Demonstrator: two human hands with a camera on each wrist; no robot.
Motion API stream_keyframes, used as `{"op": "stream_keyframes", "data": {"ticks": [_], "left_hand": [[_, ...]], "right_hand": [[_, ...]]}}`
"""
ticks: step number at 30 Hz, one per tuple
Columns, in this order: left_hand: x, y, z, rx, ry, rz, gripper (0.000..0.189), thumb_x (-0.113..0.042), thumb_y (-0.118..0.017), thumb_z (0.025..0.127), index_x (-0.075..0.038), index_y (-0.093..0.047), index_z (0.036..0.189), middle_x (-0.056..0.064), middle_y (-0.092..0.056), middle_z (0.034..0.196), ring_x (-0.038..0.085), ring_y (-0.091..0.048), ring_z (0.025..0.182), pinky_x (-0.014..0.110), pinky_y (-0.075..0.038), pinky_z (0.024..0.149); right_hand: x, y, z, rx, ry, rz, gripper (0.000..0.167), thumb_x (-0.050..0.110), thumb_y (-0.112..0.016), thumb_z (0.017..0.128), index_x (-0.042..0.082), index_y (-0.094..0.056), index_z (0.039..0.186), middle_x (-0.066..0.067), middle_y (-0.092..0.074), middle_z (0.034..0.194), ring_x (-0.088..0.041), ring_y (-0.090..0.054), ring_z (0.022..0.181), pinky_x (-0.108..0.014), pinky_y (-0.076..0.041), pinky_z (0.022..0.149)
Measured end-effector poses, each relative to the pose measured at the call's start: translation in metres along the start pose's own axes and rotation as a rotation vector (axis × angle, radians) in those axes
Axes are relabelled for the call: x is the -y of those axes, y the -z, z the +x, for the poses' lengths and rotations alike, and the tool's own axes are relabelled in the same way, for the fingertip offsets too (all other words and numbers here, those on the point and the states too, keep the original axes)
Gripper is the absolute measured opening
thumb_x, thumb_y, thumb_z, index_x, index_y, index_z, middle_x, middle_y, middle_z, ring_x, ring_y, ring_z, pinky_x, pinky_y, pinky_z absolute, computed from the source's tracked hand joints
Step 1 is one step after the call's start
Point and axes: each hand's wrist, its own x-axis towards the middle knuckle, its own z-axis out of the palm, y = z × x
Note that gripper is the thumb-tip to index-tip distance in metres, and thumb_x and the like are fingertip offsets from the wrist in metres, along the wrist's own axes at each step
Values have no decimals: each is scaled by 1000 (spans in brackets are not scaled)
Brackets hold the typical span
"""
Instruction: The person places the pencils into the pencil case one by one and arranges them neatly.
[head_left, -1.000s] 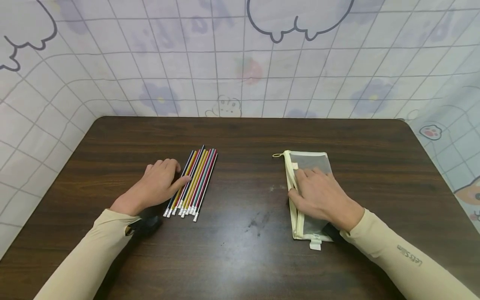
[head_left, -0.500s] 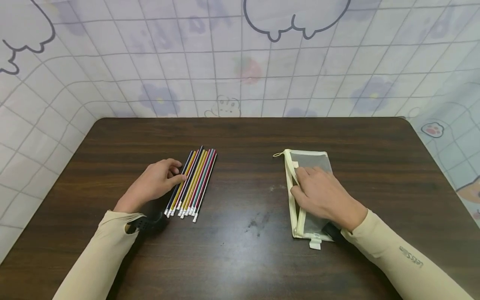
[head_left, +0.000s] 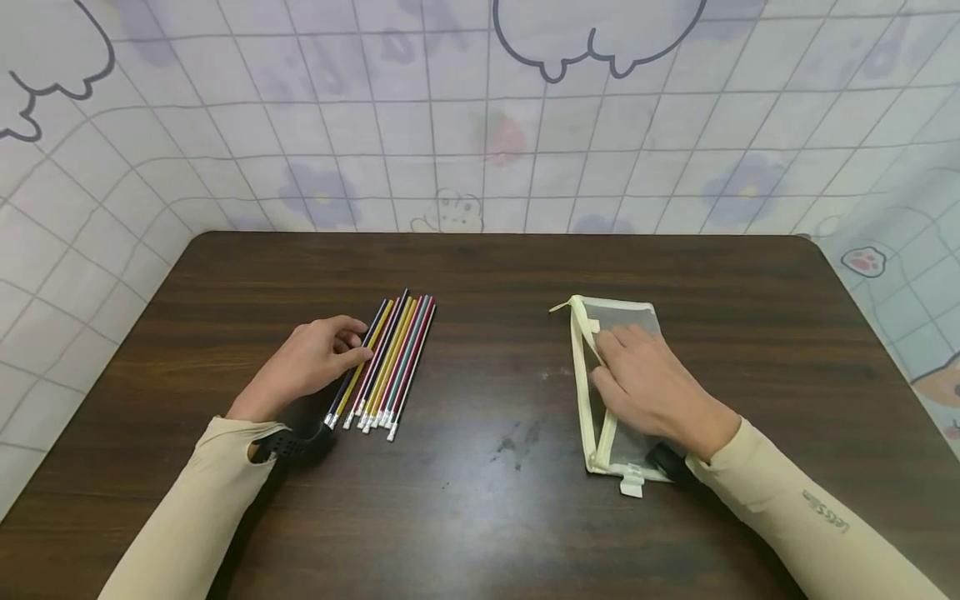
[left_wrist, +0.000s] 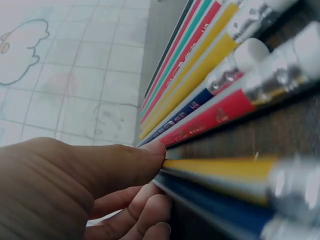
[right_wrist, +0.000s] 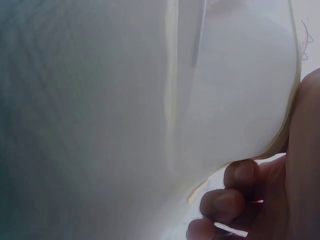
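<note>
Two pencils [left_wrist: 225,174] pinched in left hand [head_left: 303,362], fingers nearly closed; right hand [head_left: 654,385] grips pouch [head_left: 628,446]. Dark table [head_left: 480,517] underneath, patterned cloth [head_left: 465,125] beyond.

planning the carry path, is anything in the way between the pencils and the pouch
Nothing visible stands between the pencils and the pouch; only table with dark smudges shows there. The right grip lies over the pouch, at its parted zip.

I see the left hand [head_left: 311,354] pinching, thumb [left_wrist: 115,165] above curled fingers [left_wrist: 150,212]; right hand [head_left: 641,379] gripping palm-down, both forearms [head_left: 187,508] angled inward.
</note>
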Motion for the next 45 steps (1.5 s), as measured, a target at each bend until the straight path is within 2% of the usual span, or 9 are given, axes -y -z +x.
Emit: {"op": "stream_keyframes", "data": {"ticks": [10,16,24,31,36,40,45], "left_hand": [[0,-2,2,-6,-12,-3,44,-26,-67,102,0,-60,137,13,-71,112,24,-69,98,41,-58,82],[0,-2,2,-4,-17,2,45,-26,-67,101,0,-60,137,12,-70,110,22,-67,95,36,-55,79],[-3,-3,0,-36,-23,45,41,-23,-67,99,1,-63,133,14,-73,107,21,-67,88,38,-57,76],[-11,-4,-4,-66,26,112,43,-21,-68,92,-1,-65,131,16,-76,106,23,-69,82,37,-56,71],[-14,-1,-5,-30,60,107,40,-23,-68,95,-1,-65,129,18,-77,108,25,-72,87,40,-59,74],[-14,2,-5,4,60,87,39,-27,-69,98,-1,-67,128,19,-76,112,24,-72,88,39,-59,73],[-15,6,-7,5,53,45,37,-26,-68,99,-2,-68,127,17,-76,109,17,-68,77,30,-53,67]], "right_hand": [[-3,0,-4,27,-14,28,11,11,-46,91,14,-43,81,-1,-40,77,-19,-36,73,-25,-27,65],[-4,-1,-4,10,-14,11,9,12,-45,90,13,-42,82,-2,-40,79,-21,-37,75,-27,-27,66],[-2,-3,-3,-22,36,-38,12,13,-45,89,13,-42,78,-2,-40,75,-21,-34,70,-29,-27,66],[-1,-1,-2,-40,49,-55,13,13,-46,89,12,-41,77,-2,-39,73,-20,-31,67,-27,-25,63],[-2,0,-2,-45,49,-51,13,13,-46,89,13,-41,77,-1,-38,72,-19,-30,67,-27,-23,63],[-2,0,-2,-66,58,-56,14,13,-46,89,13,-41,76,-1,-38,71,-19,-30,66,-27,-23,62],[-2,0,-3,-83,62,-65,14,12,-46,88,13,-40,76,-1,-37,71,-19,-29,65,-26,-23,62]]}}
